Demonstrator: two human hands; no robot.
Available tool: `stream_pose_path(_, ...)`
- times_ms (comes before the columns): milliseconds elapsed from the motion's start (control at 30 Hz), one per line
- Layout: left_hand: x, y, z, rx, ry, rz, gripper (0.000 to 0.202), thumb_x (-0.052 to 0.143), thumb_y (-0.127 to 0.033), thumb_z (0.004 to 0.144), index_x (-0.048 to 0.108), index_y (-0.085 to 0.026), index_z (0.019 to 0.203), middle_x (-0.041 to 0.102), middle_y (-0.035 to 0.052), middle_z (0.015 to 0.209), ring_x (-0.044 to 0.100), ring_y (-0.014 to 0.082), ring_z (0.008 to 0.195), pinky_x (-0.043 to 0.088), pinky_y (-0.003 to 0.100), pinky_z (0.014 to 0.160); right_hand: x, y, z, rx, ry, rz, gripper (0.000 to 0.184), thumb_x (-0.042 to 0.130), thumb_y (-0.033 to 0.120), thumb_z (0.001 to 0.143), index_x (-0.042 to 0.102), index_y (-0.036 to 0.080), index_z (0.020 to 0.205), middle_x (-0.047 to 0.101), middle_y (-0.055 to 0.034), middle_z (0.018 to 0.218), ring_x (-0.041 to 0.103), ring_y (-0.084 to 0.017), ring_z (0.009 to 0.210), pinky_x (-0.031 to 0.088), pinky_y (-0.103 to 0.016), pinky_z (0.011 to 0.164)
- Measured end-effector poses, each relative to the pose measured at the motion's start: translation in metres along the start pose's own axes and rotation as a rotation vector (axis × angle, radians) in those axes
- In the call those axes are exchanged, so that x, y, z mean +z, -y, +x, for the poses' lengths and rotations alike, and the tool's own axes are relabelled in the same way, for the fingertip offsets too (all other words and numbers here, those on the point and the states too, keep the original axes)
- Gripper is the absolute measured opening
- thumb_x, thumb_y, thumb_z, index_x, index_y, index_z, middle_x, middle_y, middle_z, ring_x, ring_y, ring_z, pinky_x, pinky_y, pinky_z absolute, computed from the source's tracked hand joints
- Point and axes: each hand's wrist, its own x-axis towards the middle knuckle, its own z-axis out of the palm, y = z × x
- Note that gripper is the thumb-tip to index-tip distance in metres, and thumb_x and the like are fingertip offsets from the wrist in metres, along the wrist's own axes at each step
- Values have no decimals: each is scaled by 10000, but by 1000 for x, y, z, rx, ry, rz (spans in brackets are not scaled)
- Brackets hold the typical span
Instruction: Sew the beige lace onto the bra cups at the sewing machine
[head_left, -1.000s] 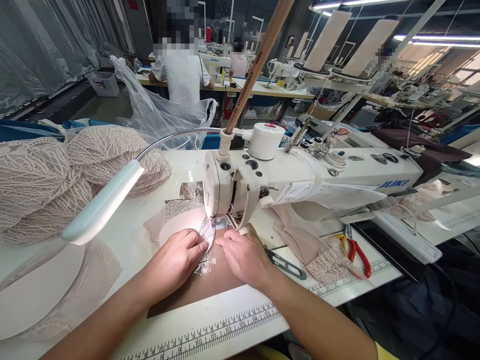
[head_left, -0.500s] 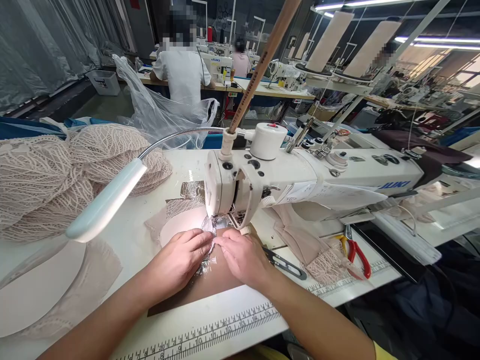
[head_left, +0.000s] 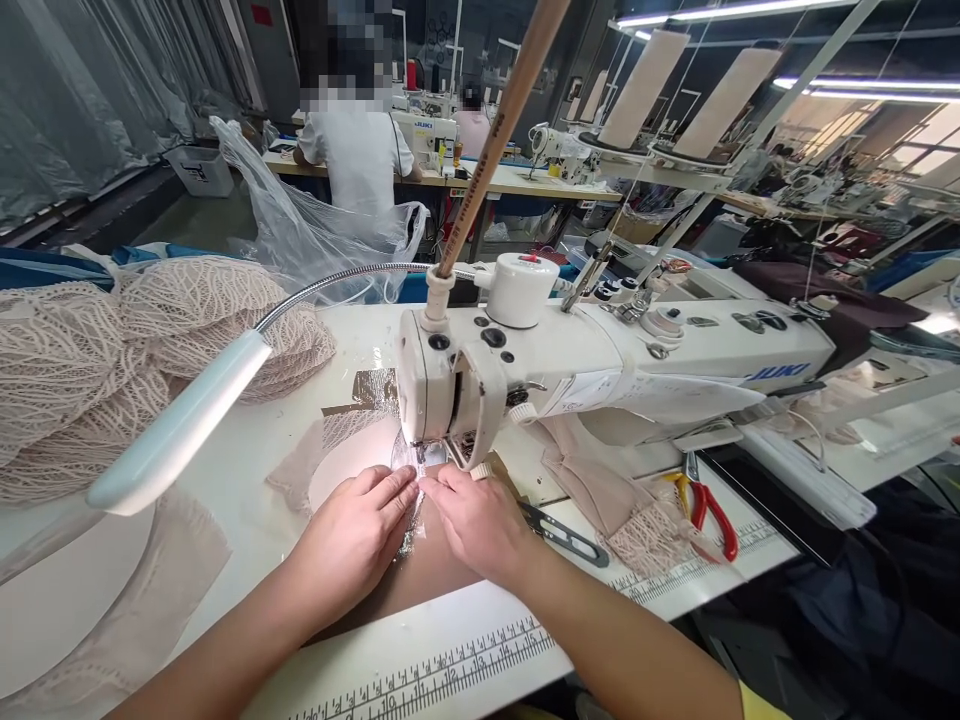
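Head cam: I've L hand (head_left: 360,530) + R hand (head_left: 480,520) almost meeting, fingers bent, pressing down; can't tell if pinching. Pale cloth (head_left: 343,465) just beyond L fingers, by foot (head_left: 420,455). Hands nearer foot vs 1s ago; prob. feeding.

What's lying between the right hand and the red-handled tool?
In the head view, a dark slotted strip lies nearer the right hand, then beige lace-edged fabric nearer the red-handled tool.
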Motion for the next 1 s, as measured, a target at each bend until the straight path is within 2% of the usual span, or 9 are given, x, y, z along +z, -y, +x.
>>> stream_pose_path(233,3,4,1,-48,-3,21,337,454,-221,950,628,-113,1217,630,107,1274,556,292,1032,532,434,829,5,0,2,87,-38,-40,368,476,90,845,626,173,1171,653,-85,993,551,-200,788,362,-309,643)
stream_pose_path(333,2,3,-2,-55,-20,26,324,449,-213,954,629,-120,1207,633,107,1268,554,294,1062,524,432,826,5,-1,0,51,-78,-26,377,466,91,857,612,178,1193,646,-80,994,535,-193,768,349,-306,639)
stream_pose_path(467,0,2,-5,-27,-42,20,303,431,-169,953,656,-111,1149,634,118,1261,565,289,1056,521,421,802,3,0,-1,-39,-40,-4,296,489,85,844,654,190,1067,605,-43,847,484,-173,708,295,-300,589)
stream_pose_path(633,-1,2,-6,12,-20,25,313,434,-129,935,660,-94,1149,646,114,1248,569,286,1045,519,409,773,2,0,-2,-34,-31,-9,242,487,81,839,663,180,974,592,-40,836,456,-163,690,269,-303,579)
stream_pose_path(833,2,7,-1,-57,-28,16,320,435,-198,953,653,-146,1181,652,86,1253,571,284,1070,498,427,820,4,2,1,28,-34,-2,335,494,81,828,650,173,1110,624,-54,897,479,-173,705,292,-306,583)
stream_pose_path(1000,3,12,1,-105,-6,55,353,444,-247,945,622,-145,1232,625,84,1294,545,293,1125,469,457,869,4,1,2,38,-17,-33,379,500,93,830,644,190,1167,628,-58,914,511,-184,724,327,-307,597)
